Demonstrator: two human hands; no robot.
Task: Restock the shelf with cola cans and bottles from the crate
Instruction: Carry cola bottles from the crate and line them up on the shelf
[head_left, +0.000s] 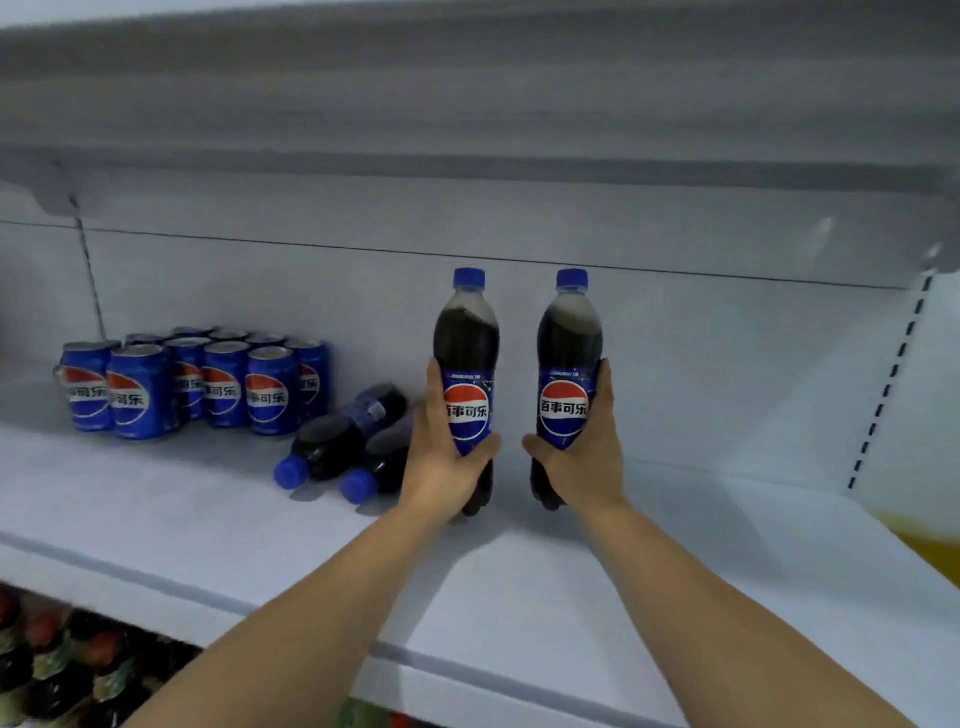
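Two upright cola bottles with blue caps stand side by side over the white shelf. My left hand grips the left bottle around its label. Around the lower half of the right bottle my right hand is wrapped. Both bottle bases sit at or just above the shelf surface. Two more cola bottles lie on their sides just left of my left hand, caps toward me. A cluster of several blue cola cans stands at the shelf's back left. The crate is out of view.
The shelf's white back wall and the underside of the shelf above close in the space overhead. A slotted upright runs down at the right. Bottles with red caps fill the lower shelf at bottom left. Something yellow shows at the right edge.
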